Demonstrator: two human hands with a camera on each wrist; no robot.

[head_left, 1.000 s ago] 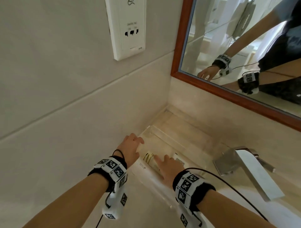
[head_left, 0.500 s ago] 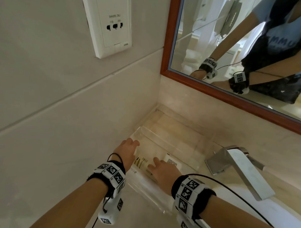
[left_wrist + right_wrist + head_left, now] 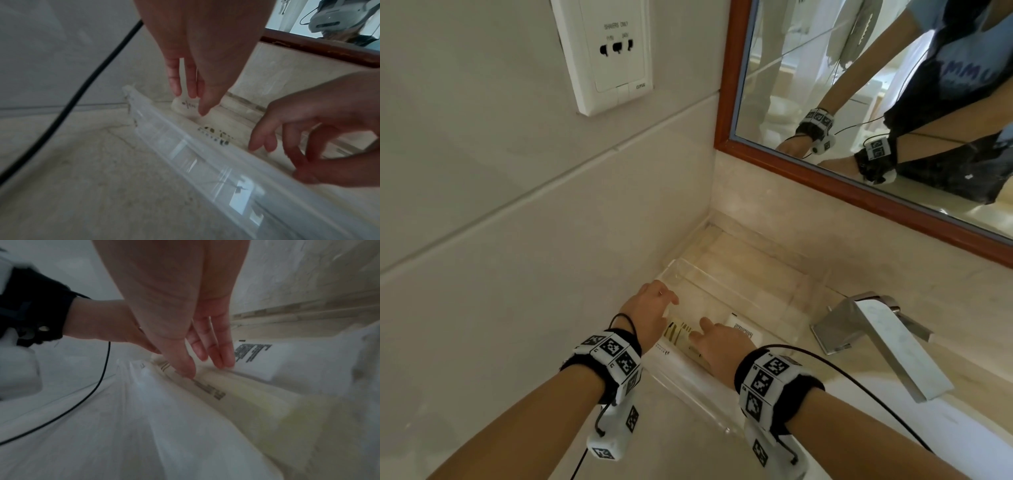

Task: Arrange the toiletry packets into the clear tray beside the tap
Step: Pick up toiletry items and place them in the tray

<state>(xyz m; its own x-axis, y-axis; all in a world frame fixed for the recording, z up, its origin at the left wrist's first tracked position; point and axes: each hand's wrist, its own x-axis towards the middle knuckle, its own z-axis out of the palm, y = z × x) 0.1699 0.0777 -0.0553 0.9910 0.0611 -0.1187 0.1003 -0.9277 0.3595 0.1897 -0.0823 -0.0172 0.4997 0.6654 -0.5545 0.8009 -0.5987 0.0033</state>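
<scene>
The clear tray [image 3: 739, 287] sits on the marble counter in the corner, left of the tap [image 3: 876, 339]. Inside it lie a cream packet with gold print [image 3: 679, 334] and a white packet with a barcode [image 3: 744, 330]. My left hand [image 3: 667, 301] reaches into the tray's left end. Its straight fingers [image 3: 191, 91] touch the end of a pale packet [image 3: 185, 107]. My right hand [image 3: 705, 330] is lowered into the tray beside it. Its thumb rests on the cream packet [image 3: 236, 394] and its fingers [image 3: 222, 353] touch the edge of the white packet [image 3: 263, 358]. Neither hand grips anything.
The tray's near wall [image 3: 185, 146] stands between my wrists and the packets. A tiled wall with a shaver socket [image 3: 613, 54] is close on the left. A wood-framed mirror [image 3: 726, 102] hangs behind the counter. A black cable [image 3: 82, 89] trails from my left wrist.
The head view has swung slightly. Both hands remain in the tray on the packets, with hardly any shift.
</scene>
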